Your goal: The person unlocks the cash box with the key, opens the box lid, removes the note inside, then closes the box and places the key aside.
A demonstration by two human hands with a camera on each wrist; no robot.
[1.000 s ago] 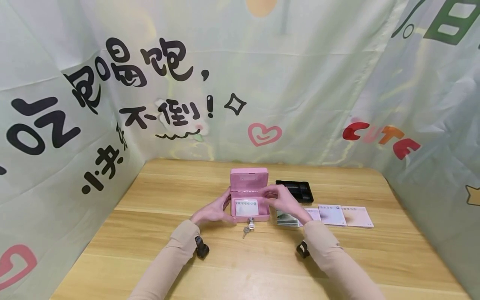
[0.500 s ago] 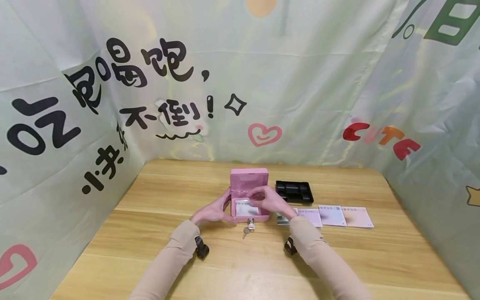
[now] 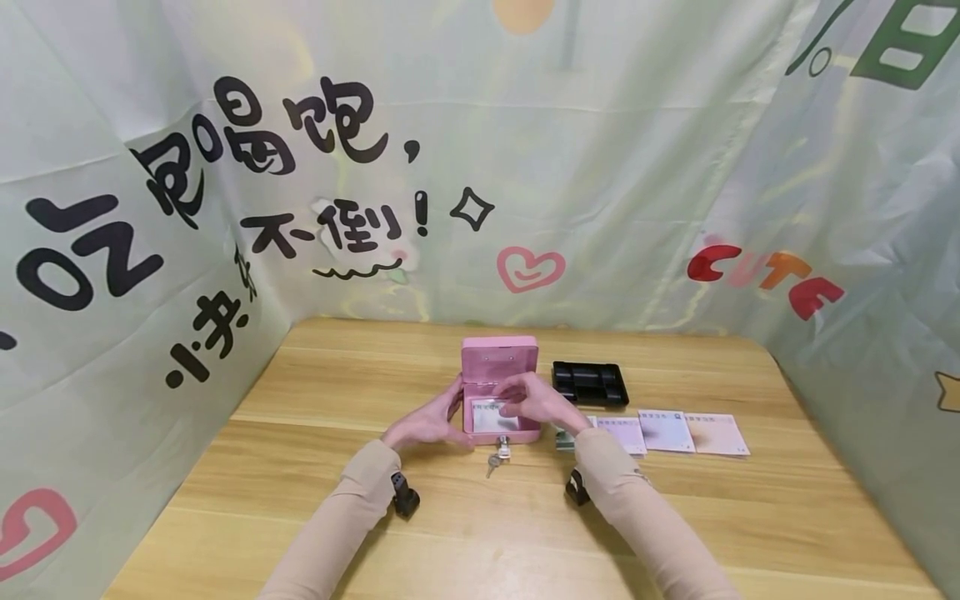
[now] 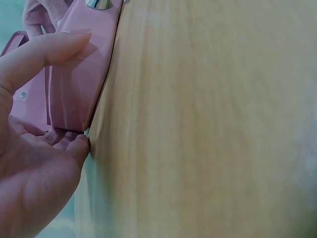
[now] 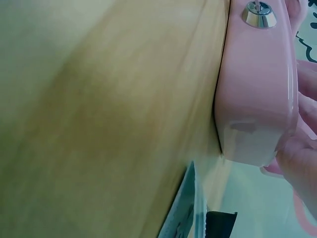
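Head view shows the table (image 3: 480, 533) spreading between the forearms and outward past both, its far edge beyond the hands. Left hand (image 3: 429, 421) grips the end of one open pink cash box (image 3: 498, 362); right hand (image 3: 543, 402) reaches inside over banknotes (image 3: 486, 422), pinching or not unclear. Right of it: one black compartment tray (image 3: 588, 402), four note piles (image 3: 666, 431). One key (image 3: 492, 463) lies between the wrists.

Glossy pink on the box (image 5: 255, 84), bright silver on its lock (image 5: 259, 20), a whitish note (image 3: 486, 419) inside, solid black tray (image 3: 589, 377)! Lilac, pale-blue, peach notes (image 3: 666, 432); honey-brown streaks down the table (image 3: 487, 533); beige sleeves (image 3: 337, 508); black lettering (image 3: 273, 222) across the pale-green curtain (image 3: 637, 192)!
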